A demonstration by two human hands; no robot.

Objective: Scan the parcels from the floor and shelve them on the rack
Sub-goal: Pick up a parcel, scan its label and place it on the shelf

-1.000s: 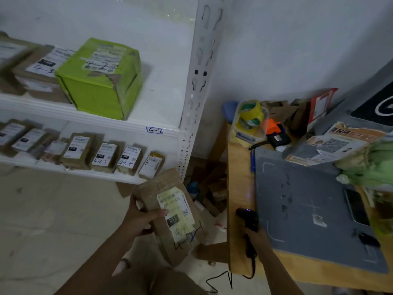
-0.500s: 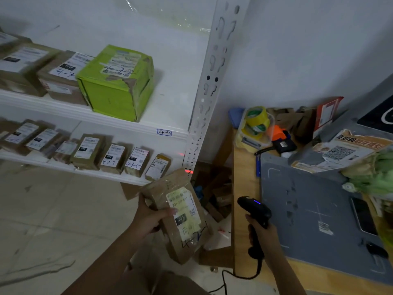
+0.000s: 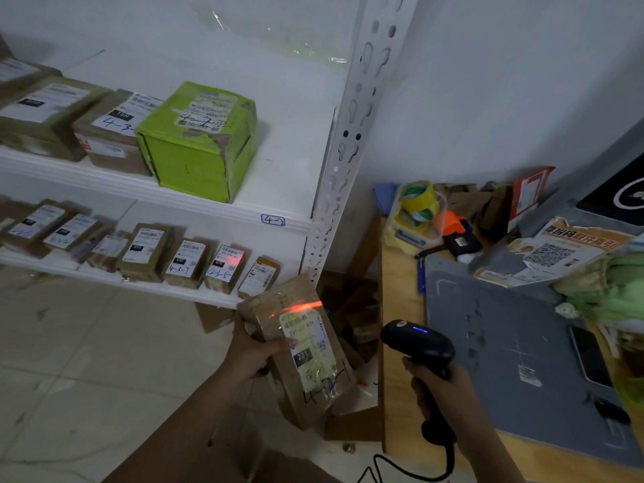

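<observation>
My left hand (image 3: 252, 353) grips a brown cardboard parcel (image 3: 299, 346) by its left edge, label up, with "4-2" handwritten near its bottom. A red scan line lies across the top of its label. My right hand (image 3: 441, 388) holds a black barcode scanner (image 3: 420, 346) by the handle, its head pointed left at the parcel and a blue light lit on top. The white rack (image 3: 223, 207) stands to the left with a green box (image 3: 200, 141) on its upper shelf and a row of small brown parcels (image 3: 188, 263) on the lower shelf.
A wooden desk (image 3: 400, 343) at right carries a grey mat (image 3: 505, 343), tape rolls (image 3: 418, 203), papers and a phone (image 3: 589, 357). Cardboard scraps (image 3: 355, 318) fill the gap between the rack's post (image 3: 348, 134) and the desk. The scanner's cable (image 3: 400, 468) hangs down. Tiled floor lies at left.
My right hand lifted the scanner off the desk edge and aimed it left. The red scan line moved from the rack post onto the parcel's label. The parcel stayed in my left hand.
</observation>
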